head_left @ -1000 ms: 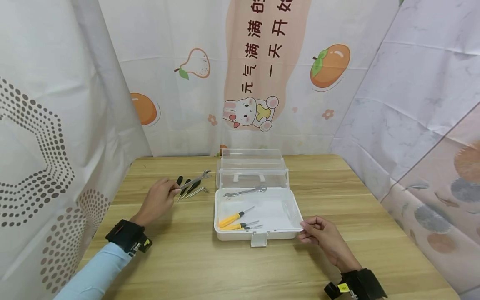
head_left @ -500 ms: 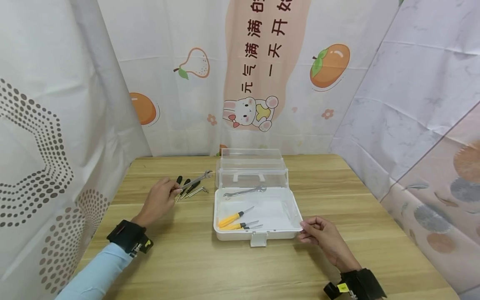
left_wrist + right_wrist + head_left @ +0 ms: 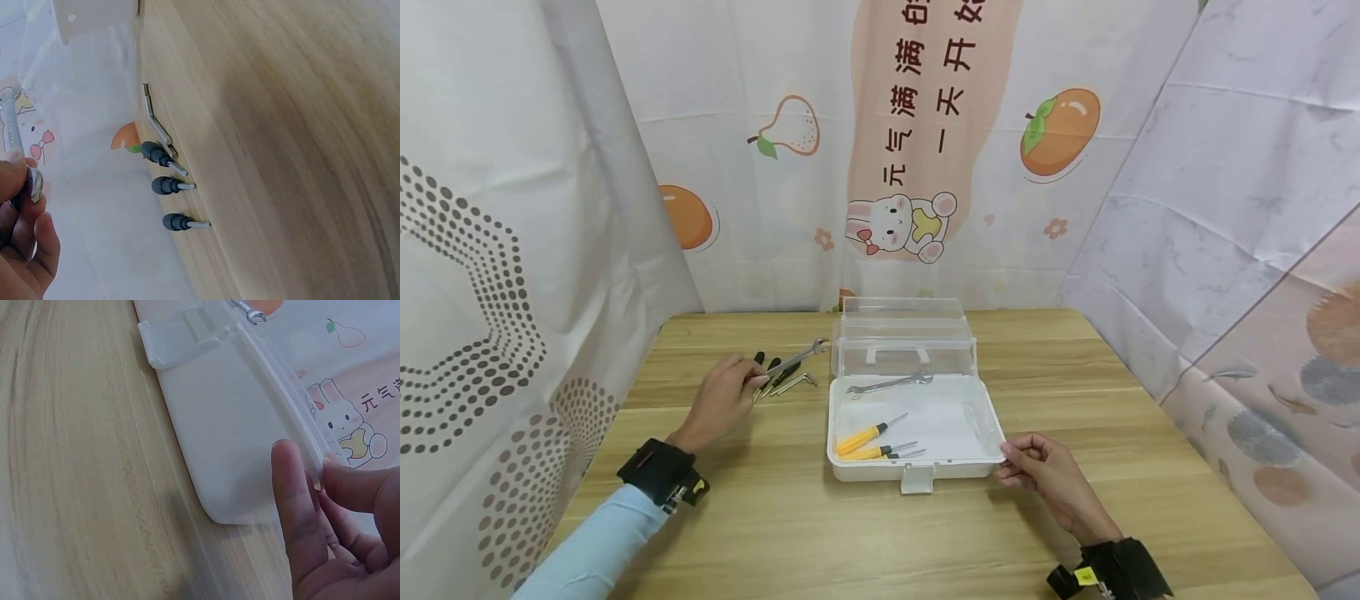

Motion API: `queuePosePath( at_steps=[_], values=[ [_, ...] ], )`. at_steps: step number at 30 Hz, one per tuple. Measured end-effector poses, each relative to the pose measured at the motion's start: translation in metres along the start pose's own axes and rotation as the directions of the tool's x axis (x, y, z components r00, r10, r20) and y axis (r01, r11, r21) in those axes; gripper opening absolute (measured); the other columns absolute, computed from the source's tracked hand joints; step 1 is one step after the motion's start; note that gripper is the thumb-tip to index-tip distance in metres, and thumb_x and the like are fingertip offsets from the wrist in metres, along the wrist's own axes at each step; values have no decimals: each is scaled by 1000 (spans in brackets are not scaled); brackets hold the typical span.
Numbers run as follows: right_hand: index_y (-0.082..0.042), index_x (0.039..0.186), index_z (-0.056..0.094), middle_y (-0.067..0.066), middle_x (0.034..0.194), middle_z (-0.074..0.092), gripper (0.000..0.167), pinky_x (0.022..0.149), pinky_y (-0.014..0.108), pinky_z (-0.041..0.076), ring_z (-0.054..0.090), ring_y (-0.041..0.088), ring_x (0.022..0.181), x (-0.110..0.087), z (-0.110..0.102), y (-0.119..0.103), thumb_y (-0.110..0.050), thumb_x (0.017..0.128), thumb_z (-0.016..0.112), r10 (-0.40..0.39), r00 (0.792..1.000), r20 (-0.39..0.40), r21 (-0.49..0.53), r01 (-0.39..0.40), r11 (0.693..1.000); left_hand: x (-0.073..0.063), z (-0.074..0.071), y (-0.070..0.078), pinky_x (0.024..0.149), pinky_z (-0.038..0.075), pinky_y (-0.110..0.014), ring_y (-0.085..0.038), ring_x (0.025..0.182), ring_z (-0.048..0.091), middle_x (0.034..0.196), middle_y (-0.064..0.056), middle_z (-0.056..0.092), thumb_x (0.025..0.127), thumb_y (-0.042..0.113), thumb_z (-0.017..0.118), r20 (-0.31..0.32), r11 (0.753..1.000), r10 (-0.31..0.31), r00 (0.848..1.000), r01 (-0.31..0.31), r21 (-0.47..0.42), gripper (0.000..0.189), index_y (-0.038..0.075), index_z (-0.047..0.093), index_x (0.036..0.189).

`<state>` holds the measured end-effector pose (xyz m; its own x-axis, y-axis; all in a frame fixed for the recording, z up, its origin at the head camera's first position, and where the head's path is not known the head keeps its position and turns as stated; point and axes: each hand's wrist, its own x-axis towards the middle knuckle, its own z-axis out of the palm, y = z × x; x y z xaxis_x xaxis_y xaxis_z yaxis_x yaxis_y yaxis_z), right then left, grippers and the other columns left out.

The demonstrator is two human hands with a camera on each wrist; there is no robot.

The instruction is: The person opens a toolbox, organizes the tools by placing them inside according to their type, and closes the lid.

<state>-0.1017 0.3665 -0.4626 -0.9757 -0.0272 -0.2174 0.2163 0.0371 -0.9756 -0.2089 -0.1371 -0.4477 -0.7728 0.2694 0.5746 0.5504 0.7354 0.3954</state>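
My left hand (image 3: 722, 396) pinches a silver wrench (image 3: 797, 357) by one end, its open jaw pointing toward the toolbox. In the left wrist view the wrench (image 3: 12, 128) is raised between thumb and fingers. Below it on the table lie three black-handled screwdrivers (image 3: 165, 185) and a bent hex key (image 3: 159, 131). The white toolbox (image 3: 880, 473) stands with its lid up. My right hand (image 3: 1045, 475) pinches the rim at its front right corner, thumb on top in the right wrist view. Inside the box are another wrench (image 3: 891, 383) and yellow-handled screwdrivers (image 3: 863, 438).
The clear lid (image 3: 906, 342) with its handle leans back behind the box. A latch (image 3: 917, 479) hangs at the box's front. Printed curtains (image 3: 760, 225) enclose the wooden table (image 3: 880, 542) at the back and both sides.
My left hand and the wrench have shifted slightly right, toward the toolbox. The right hand and the box stay where they were.
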Motion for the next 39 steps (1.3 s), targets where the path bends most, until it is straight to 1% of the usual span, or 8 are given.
queuePosePath(
  at_steps=[3,11,20,28,35,39],
  values=[
    [9,117,56,16,93,72,29,78,36,60,74,23,82,0,0,0,-13,101,67,0,1000,-1,-2,0,1000,1,1,2,64,45,-34,-18,73,51,84,-5,58,93,1,73,-2,1000,5,1000,-4,2,4,-1,72,90],
    [9,116,56,17,93,72,29,77,35,60,74,23,82,-1,1,-1,-13,101,67,0,1000,-1,-5,0,1000,2,7,5,61,41,-32,-16,71,46,81,-3,54,91,0,76,-26,998,57,998,-56,8,5,2,71,88],
    [8,115,56,17,92,72,26,77,35,61,74,23,81,-1,2,-2,-11,101,67,6,1000,-7,5,-6,1000,3,12,8,60,40,-29,-15,70,45,82,-2,52,91,-1,75,-27,998,68,997,-68,7,5,1,71,89],
    [8,115,56,16,92,72,25,77,36,61,73,23,82,-1,2,-2,-11,101,66,8,1000,-9,1,-8,1000,3,13,11,59,39,-28,-14,70,44,81,0,51,91,-1,75,-27,998,56,998,-56,1,5,3,72,90],
    [8,114,56,19,93,71,25,77,36,61,74,23,81,-1,2,-2,-10,101,66,-2,1000,-10,7,2,1000,6,18,12,58,39,-28,-13,69,44,80,1,51,90,1,77,-60,996,86,994,-86,3,5,4,73,89],
    [8,114,56,19,93,72,25,77,36,61,74,23,81,0,2,-1,-10,101,66,-1,1000,-5,9,1,1000,7,21,14,58,40,-28,-13,69,44,80,1,51,90,1,76,-61,996,84,995,-84,0,5,3,73,88]
  ],
)
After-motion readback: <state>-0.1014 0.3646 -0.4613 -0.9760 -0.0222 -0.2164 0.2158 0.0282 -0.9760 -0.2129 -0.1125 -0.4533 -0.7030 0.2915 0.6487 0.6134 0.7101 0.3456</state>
